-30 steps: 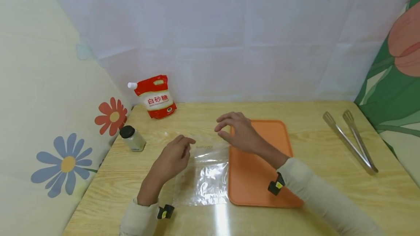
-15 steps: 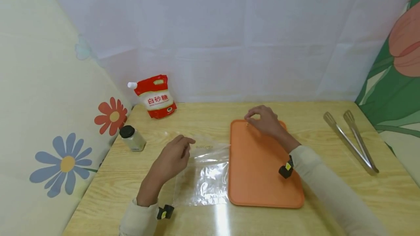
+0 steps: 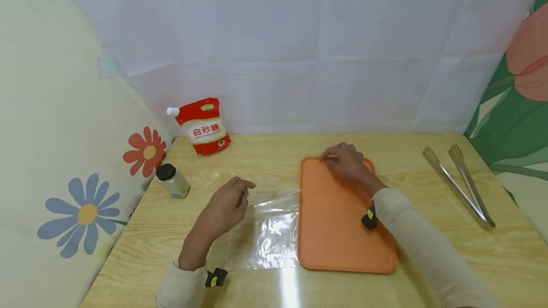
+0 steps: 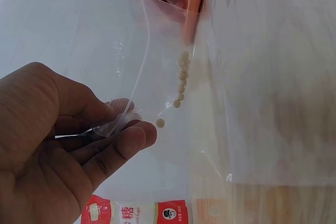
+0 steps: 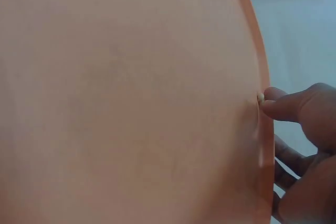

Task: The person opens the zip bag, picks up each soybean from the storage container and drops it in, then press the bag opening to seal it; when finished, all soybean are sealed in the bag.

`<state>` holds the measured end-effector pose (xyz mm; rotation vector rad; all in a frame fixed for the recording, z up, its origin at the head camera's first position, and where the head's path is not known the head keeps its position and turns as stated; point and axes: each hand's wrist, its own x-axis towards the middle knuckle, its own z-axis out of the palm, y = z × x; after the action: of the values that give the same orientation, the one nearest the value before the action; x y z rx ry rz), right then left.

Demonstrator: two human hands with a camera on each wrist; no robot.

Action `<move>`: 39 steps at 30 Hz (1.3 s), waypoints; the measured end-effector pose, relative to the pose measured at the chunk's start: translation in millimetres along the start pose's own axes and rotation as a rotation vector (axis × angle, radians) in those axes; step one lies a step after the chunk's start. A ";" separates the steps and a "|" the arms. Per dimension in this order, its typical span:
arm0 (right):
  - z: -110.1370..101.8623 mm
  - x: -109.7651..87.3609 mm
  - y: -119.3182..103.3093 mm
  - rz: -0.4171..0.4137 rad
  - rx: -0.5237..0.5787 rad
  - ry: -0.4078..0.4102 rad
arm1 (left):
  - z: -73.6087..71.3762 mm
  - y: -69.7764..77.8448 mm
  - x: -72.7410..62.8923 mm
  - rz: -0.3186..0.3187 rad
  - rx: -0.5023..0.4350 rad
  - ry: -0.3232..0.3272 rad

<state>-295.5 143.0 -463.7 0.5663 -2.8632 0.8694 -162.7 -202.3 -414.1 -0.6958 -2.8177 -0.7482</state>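
Observation:
My left hand [image 3: 227, 206] pinches the mouth of a clear plastic zip bag [image 3: 274, 236] between thumb and fingers. Inside it, near the top, several small pale balls [image 4: 182, 80] lie in a row, with a single one [image 4: 160, 123] close to my fingertips. Over the far rim of an orange tray [image 3: 342, 227], my right hand [image 3: 344, 159] brings thumb and index finger together on one small pale ball [image 5: 260, 98]. In the right wrist view, the other fingers of that hand [image 5: 310, 150] reach past the tray's raised edge.
A red bag of white sugar [image 3: 205, 129] with a white cap stands at the back left. In front of it is a small jar [image 3: 174, 182] with a black lid. Metal tongs [image 3: 464, 189] lie spread at the right, and a pale cloth [image 3: 299, 61] hangs behind the table.
My right hand has gone from above the bag's upper right, fingers apart, rightward to the tray's far rim, and then dipped onto the ball there. My left hand has stayed put.

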 end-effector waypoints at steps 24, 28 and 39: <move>1.6 -5.9 1.3 -0.070 -0.278 -0.008 | 0.2 -0.2 2.3 0.017 -0.006 -0.005; 1.5 -7.6 3.0 -0.070 -0.308 -0.014 | 1.2 -0.2 2.0 0.009 -0.009 -0.014; -16.6 -11.7 -21.7 -0.225 -0.158 0.133 | 0.3 1.2 1.0 -0.006 -0.022 -0.021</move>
<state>-276.8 139.3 -440.9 0.7613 -2.6529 0.6146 -163.0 -200.8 -413.6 -0.7029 -2.8362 -0.7788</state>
